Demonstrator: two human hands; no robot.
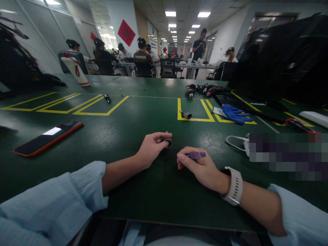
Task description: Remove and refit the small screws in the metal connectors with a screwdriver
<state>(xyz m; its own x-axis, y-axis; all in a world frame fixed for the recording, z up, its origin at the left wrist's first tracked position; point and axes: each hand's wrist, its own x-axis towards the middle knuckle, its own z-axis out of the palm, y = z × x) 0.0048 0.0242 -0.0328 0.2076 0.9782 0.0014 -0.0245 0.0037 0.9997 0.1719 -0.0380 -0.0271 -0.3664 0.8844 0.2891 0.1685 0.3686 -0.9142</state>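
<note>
My left hand (151, 147) rests on the dark green table (123, 130) with its fingers pinched around a small dark metal cylindrical part (167, 140). Just to the right of it, my right hand (198, 167) is curled around a small purple tool (196, 155) that lies across the fingers and points right. The two hands are a short gap apart near the table's front middle. A white watch (234, 186) sits on my right wrist. Both sleeves are light blue.
A phone in an orange case (48, 136) lies at the left. A metal cylinder (186, 115) sits in a yellow-taped box, a blue glove (235, 114) and tools (202, 90) to the right, a white cable (237, 141), a red-handled screwdriver (297, 124). People sit at desks behind.
</note>
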